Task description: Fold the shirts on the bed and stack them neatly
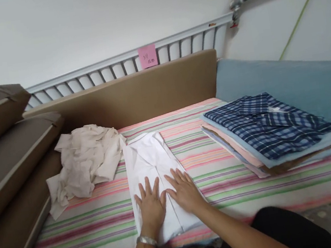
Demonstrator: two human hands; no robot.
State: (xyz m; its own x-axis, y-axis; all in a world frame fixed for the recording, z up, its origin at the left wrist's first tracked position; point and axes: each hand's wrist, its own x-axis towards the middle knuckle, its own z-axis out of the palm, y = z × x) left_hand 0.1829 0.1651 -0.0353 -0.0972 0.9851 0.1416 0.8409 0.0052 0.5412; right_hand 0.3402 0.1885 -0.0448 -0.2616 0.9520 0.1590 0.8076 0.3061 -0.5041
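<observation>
A folded white shirt (149,159) lies collar-away on the striped sheet (216,170). My left hand (151,207) rests flat on its lower half, fingers spread, a silver bracelet at the wrist. Beside it my right hand (185,191) also lies flat and open on the shirt, fingers pointing up and to the left. Neither hand grips anything.
A crumpled cream garment (84,163) sits left of the shirt. A stack of folded shirts topped by a blue plaid one (269,123) lies at the right. Brown cushions (3,144) are piled at the left, with a brown headboard (148,89) behind and a blue cushion (302,82) at the right.
</observation>
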